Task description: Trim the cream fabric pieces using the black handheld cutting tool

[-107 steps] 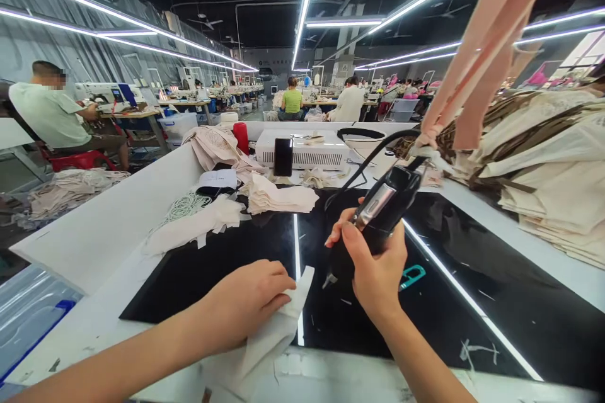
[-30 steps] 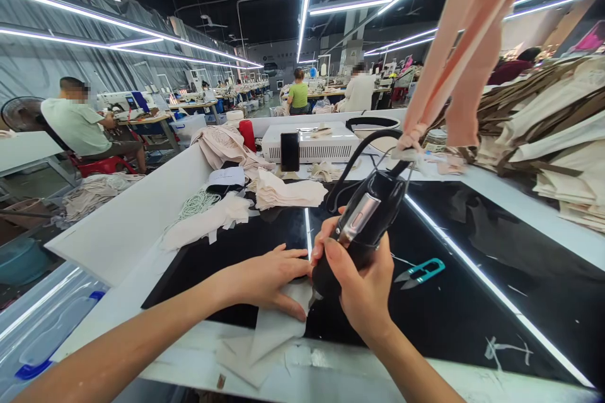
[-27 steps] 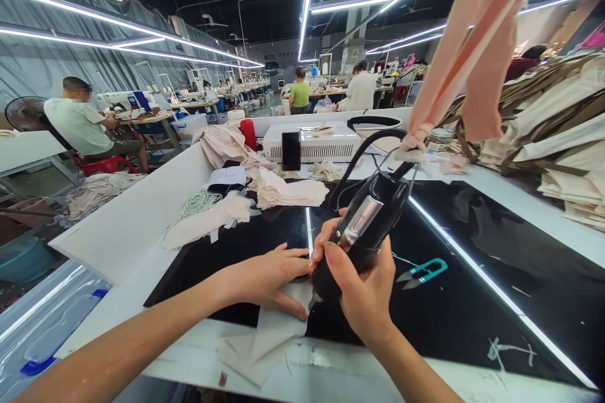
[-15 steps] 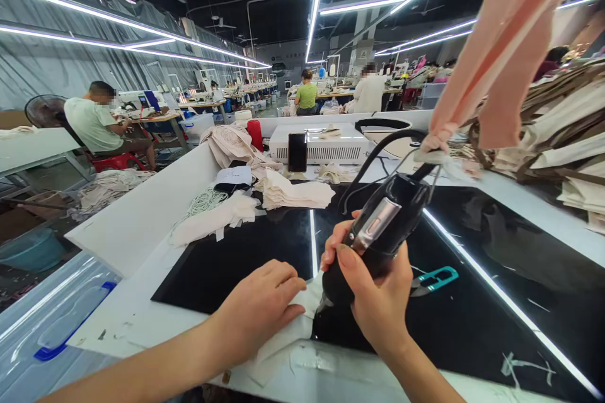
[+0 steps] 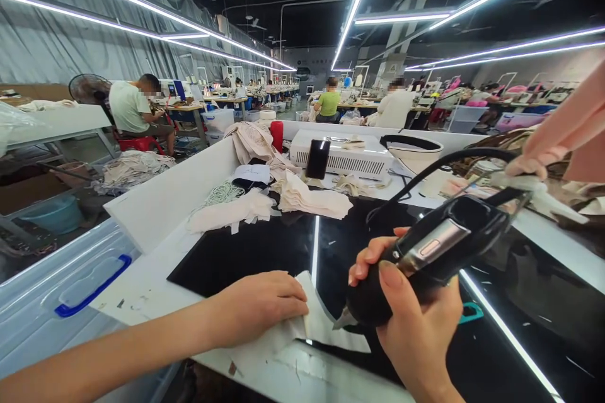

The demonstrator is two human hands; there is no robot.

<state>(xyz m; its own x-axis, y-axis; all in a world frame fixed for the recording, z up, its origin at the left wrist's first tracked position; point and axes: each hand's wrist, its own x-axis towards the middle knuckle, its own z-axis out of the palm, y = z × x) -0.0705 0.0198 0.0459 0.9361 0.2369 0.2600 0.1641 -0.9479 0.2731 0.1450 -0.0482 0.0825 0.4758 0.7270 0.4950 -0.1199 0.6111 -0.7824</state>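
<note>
Black handheld tool [image 5: 437,250] — clamped in right hand [image 5: 418,315], now tilted flatter, farther from left hand [image 5: 259,307] (resting on pale cloth [image 5: 322,323], grip unclear) — perhaps one pass finished.

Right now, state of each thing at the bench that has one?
Left grip: resting on pale cloth.
Right grip: closed around black tool.
Black tool: tilted; power unclear.
Pale cloth: partly under left grip.
Phone: propped up, dark.
Teal snips: partly hidden; open or shut unclear.
Red cylinder: upright.
</note>
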